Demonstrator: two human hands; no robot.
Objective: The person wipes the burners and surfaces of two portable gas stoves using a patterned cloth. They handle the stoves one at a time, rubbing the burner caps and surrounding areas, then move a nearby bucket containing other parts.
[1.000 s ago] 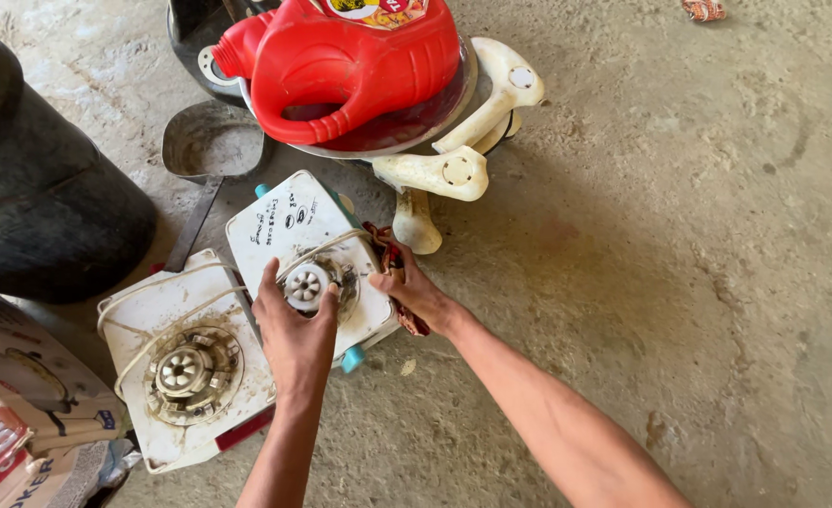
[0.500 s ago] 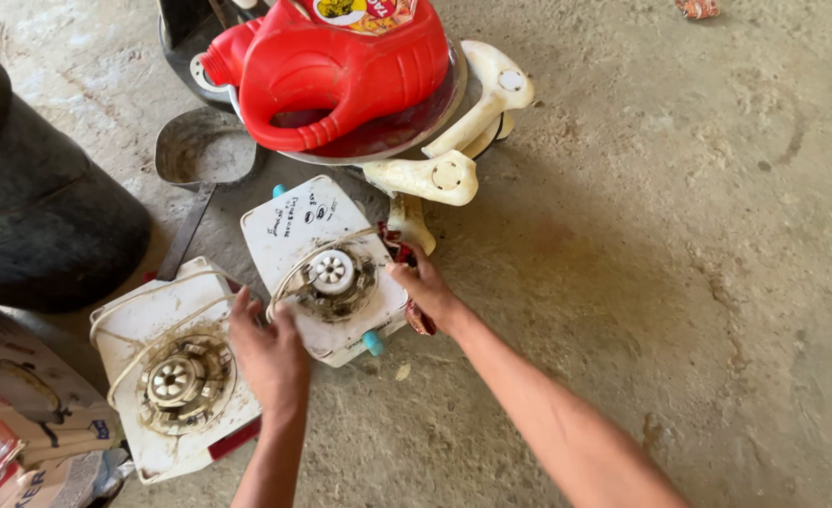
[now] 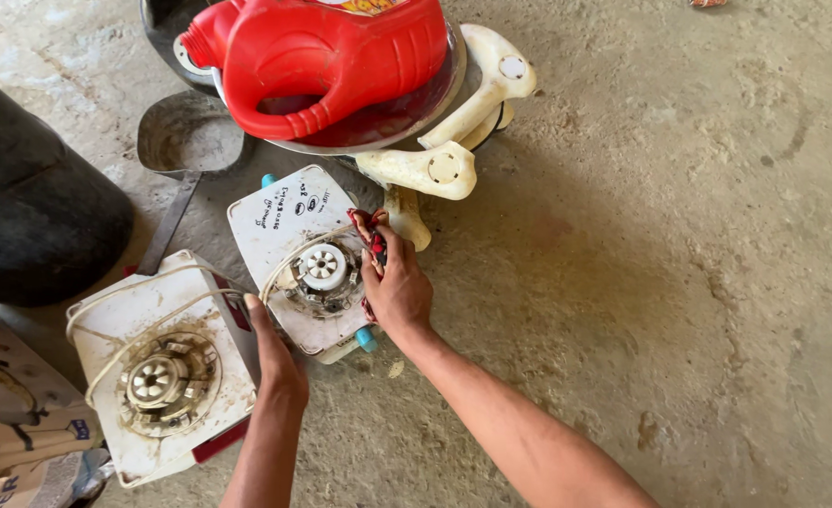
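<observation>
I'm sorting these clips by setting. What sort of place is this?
Probably a small appliance repair spot, worked on a bare concrete floor. Two grimy white mixer bases with exposed couplings lie there, beside loose cream handles and a red jug.
</observation>
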